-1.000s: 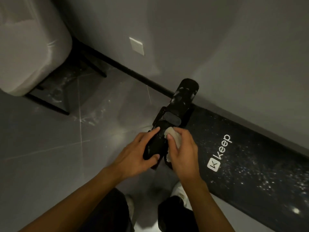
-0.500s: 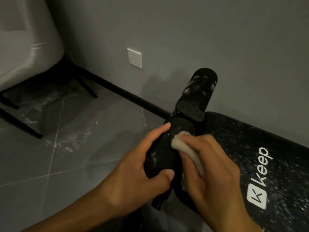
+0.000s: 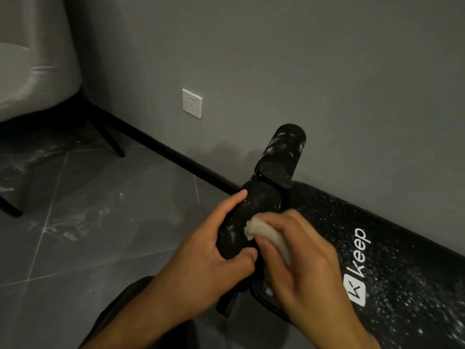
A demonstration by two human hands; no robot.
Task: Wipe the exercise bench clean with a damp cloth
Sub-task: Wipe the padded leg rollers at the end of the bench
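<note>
The black exercise bench, speckled with white dust and printed "keep", runs along the wall to the lower right. At its near end stand two black foam rollers: a near one and a dusty far one. My left hand grips the near roller, thumb and fingers curled round it. My right hand holds a small white cloth and presses it against the side of that roller.
A grey wall with a white socket and a black skirting board runs behind the bench. A pale wrapped chair on black legs stands at the left. The grey tiled floor shows white dust smears.
The view has drawn closer to the rollers. My right hand has slid the cloth a little along the near roller; my left hand keeps its grip.
</note>
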